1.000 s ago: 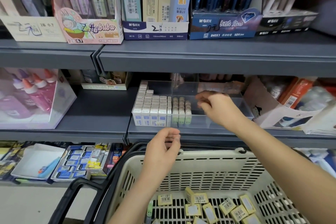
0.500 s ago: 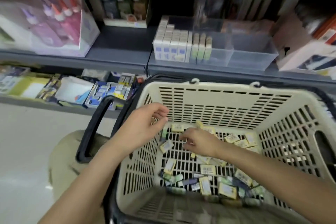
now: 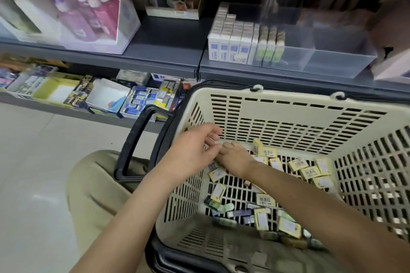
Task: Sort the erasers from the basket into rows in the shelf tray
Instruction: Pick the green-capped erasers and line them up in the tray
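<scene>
both hands are down in the cream basket (image 3: pixel 288 104) with the black handle (image 3: pixel 133 144): the left hand (image 3: pixel 195 150) hangs by the left wall with fingers loosely curled, and the right hand (image 3: pixel 235 158) is right beside it, low over the floor (fingertips hidden behind the left one, so can't tell if it's got anything). loose yellow-labelled erasers (image 3: pixel 310 170) lie scattered on the bottom. up on the shelf the clear tray (image 3: pixel 332 57) has rows of white erasers (image 3: pixel 230 44) at its left end, with green ones (image 3: pixel 269 47) just beside them.
</scene>
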{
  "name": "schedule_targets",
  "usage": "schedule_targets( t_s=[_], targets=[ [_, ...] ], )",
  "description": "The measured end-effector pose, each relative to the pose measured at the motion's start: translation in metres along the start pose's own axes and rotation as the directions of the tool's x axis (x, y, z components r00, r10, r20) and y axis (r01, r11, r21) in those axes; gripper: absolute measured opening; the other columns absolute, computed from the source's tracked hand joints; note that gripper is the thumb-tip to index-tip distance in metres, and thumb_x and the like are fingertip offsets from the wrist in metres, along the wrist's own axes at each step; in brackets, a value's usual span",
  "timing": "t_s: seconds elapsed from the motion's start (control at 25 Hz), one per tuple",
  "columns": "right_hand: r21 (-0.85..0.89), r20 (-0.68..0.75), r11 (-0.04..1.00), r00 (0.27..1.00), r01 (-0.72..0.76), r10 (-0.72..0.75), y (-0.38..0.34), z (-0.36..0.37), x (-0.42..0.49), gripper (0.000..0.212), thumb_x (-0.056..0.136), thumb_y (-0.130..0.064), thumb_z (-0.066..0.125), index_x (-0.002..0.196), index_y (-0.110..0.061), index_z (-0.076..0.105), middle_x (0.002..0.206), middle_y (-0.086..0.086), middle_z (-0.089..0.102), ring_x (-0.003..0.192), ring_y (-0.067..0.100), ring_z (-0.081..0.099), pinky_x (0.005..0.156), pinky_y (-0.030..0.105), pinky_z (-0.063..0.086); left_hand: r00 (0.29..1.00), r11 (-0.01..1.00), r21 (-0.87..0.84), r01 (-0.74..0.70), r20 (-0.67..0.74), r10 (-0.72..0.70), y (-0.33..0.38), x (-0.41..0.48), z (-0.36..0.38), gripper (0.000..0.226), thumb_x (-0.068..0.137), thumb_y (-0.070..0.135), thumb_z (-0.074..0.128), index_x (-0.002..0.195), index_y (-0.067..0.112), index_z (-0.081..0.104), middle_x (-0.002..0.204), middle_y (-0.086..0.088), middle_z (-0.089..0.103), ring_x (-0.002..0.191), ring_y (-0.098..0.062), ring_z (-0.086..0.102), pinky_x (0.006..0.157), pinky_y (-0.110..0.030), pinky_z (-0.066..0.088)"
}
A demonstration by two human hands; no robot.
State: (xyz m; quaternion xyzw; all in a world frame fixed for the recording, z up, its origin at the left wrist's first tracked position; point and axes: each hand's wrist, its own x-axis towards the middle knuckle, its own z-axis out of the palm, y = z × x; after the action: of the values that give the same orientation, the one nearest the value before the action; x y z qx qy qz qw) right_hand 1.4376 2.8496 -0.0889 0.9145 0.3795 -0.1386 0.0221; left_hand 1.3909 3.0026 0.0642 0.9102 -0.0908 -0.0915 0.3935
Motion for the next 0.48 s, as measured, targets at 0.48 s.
schedule_targets(
  t_s=[0.48],
  targets=[
    [0.239, 0.326, 0.971, 0.941, 0.010, -0.090, -0.020, 0.022, -0.100, 0.062, 0.085, -0.042, 0.060, 0.136, -0.014, 0.039, 0.128, 0.008, 0.049, 0.115, 0.027, 0.048, 0.091, 0.036, 0.041, 0.948, 0.990, 0.130, 0.054, 0.306, -0.092, 0.001, -0.011, 0.009, 0.031, 0.088, 0.031, 0.061, 0.117, 0.023, 0.054, 0.106, 0.010, 0.056, 0.091, -0.005, 0.060, 0.083, -0.027, 0.051]
  ],
)
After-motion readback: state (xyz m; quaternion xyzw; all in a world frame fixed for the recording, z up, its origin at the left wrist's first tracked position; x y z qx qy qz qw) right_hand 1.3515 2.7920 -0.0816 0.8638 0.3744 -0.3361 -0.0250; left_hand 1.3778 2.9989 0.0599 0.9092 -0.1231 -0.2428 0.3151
